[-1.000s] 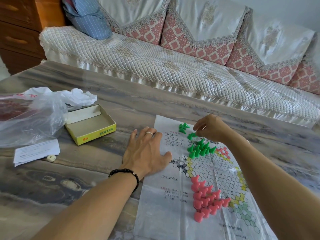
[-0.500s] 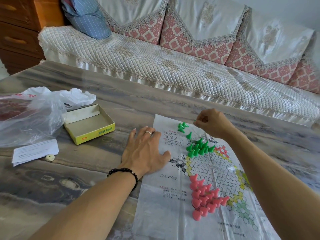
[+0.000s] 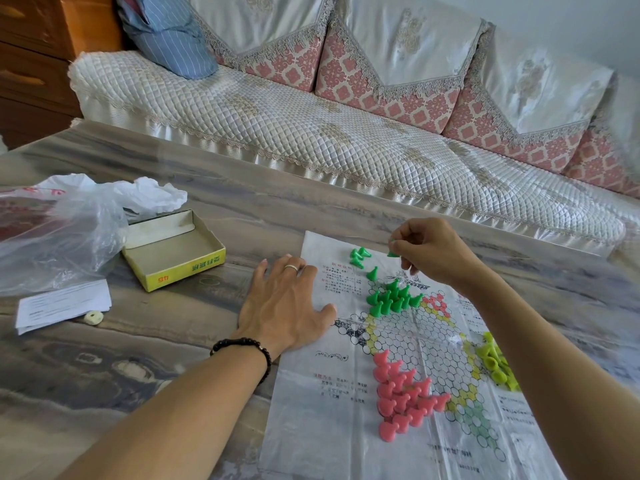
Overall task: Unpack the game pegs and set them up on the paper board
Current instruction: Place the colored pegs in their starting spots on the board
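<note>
Fingers [image 3: 401,247] of the right hand [image 3: 431,252] are pinched together on a single green peg [image 3: 393,253], which is held lifted above the far end of the paper board [image 3: 346,424]; only a small part of the peg shows between the fingertips, so its long axis cannot be told. Below and toward the wearer from those fingers, the standing green cluster [image 3: 393,299] is seen filling one point of the printed star, with one lone green peg [image 3: 373,273] just beyond it and a few loose green pegs [image 3: 358,257] lying to the left of the fingertips. The coming placement is judged to turn on a short descent toward that cluster, for which the right hand is the nearer. The left hand [image 3: 282,306] is laid flat with fingers spread, nothing being gripped, its thumb pressed on the board's left edge and the rest on the desk [image 3: 104,368]. Pink pegs [image 3: 403,398] and yellow-green pegs [image 3: 495,365] are grouped nearer the wearer.
</note>
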